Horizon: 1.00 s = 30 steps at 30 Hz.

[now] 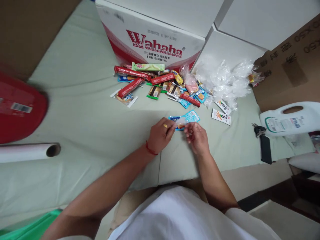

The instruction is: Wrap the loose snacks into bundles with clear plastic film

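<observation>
My left hand (pixel 161 135), with a ring and a red wrist cord, pinches a small clear plastic bag (pixel 180 122) between thumb and fingers. Fingers curled, my right hand (pixel 197 137) closes on the bag's other side. Just under and behind the bag lie blue snack packets (pixel 192 116) on the cloth-covered surface. A heap of wrapped snacks sits farther back, with red bars (pixel 131 87), a green-wrapped bar (pixel 148 67) and brown-and-green packets (pixel 154 92). Right of it is a pile of crumpled clear bags (pixel 222 80).
A Wahaha carton (pixel 155 36) stands behind the snacks, and a brown cardboard box (pixel 290 63) on the right. White packets (pixel 221 116), a white jug (pixel 292 120), keys (pixel 258 130) and a black phone-like object (pixel 265 149) lie rightward. At left are a red object (pixel 20 103) and a white roll (pixel 27 152).
</observation>
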### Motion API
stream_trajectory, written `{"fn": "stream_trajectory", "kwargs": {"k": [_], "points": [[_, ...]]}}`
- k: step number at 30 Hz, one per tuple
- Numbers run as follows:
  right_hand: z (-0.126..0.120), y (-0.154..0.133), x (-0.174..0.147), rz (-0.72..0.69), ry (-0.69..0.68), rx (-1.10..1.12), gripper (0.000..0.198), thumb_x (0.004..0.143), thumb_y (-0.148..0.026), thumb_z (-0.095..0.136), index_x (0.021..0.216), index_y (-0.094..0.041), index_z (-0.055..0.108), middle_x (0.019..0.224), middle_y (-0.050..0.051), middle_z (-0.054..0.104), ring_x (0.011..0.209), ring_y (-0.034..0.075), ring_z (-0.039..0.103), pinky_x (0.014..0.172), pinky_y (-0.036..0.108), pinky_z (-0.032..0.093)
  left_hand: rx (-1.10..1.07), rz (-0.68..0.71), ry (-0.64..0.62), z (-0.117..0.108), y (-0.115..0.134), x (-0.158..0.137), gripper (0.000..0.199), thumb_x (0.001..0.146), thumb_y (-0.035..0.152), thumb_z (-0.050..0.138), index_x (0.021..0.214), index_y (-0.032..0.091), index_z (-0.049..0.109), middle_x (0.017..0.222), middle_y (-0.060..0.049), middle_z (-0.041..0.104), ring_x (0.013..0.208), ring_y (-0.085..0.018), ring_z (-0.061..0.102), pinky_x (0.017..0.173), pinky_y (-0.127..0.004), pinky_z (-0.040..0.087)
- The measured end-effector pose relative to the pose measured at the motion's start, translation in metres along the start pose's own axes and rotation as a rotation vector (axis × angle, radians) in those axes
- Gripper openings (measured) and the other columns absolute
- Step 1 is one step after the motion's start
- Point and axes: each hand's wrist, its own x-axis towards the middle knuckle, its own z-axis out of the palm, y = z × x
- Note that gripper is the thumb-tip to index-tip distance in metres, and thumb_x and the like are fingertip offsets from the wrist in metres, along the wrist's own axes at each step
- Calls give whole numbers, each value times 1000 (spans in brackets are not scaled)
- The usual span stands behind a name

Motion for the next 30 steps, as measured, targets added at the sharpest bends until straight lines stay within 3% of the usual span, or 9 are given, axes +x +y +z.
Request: {"fn": "stream_trajectory", "kwargs": {"k": [3, 6, 12, 16, 20, 24, 30], "points": [[9, 0, -5, 7, 1, 75, 44, 81, -64, 81, 90, -23, 68, 83, 1, 67, 68, 13, 56, 52, 23, 47, 96, 163, -99, 0, 3, -5, 25, 104, 32, 50, 99, 21, 72, 98, -6, 72, 91, -18, 69, 80, -28, 53], [11, 1, -5, -7, 56, 103, 37, 78, -52, 87, 86, -22, 67, 77, -2, 64, 62, 10, 53, 57, 22, 48, 52, 180, -157, 2, 3, -6, 25, 105, 37, 52, 100, 20, 71, 96, -7, 72, 86, -18, 67, 79, -29, 53], [12, 4, -10, 67, 47, 162, 46, 81, -66, 80, 89, -24, 62, 79, 0, 64, 69, 14, 59, 60, 26, 52, 63, 253, -230, 3, 6, -6, 32, 107, 33, 43, 92, 21, 69, 95, -9, 71, 86, -19, 66, 78, -31, 49], [9, 5, -15, 32, 59, 97, 41, 76, -54, 88, 89, -25, 63, 75, -4, 61, 64, 12, 55, 65, 26, 51, -65, 276, -230, 3, 10, -9, 28, 106, 36, 49, 89, 21, 65, 87, -7, 69, 81, -19, 64, 76, -32, 47], [7, 3, -20, -63, 2, -48, 31, 82, -51, 84, 87, -24, 68, 79, -2, 65, 72, 14, 57, 71, 27, 49, -146, 170, -122, 6, 13, -11, 22, 102, 41, 57, 101, 20, 63, 88, -5, 67, 72, -17, 58, 72, -31, 45], [6, 2, -25, -80, -89, -124, 30, 84, -51, 83, 89, -23, 72, 82, -1, 66, 76, 15, 57, 74, 27, 47, -180, 98, -169, 7, 11, -9, 22, 103, 38, 52, 95, 20, 62, 86, -4, 66, 77, -18, 58, 75, -31, 44], [-15, -3, -22, -9, 6, 24, 37, 77, -54, 88, 85, -24, 68, 73, -3, 61, 64, 13, 52, 64, 26, 46, -540, -297, -206, 2, 0, 2, 37, 97, 57, 61, 90, 21, 58, 67, 5, 50, 59, -12, 43, 58, -27, 34]]}}
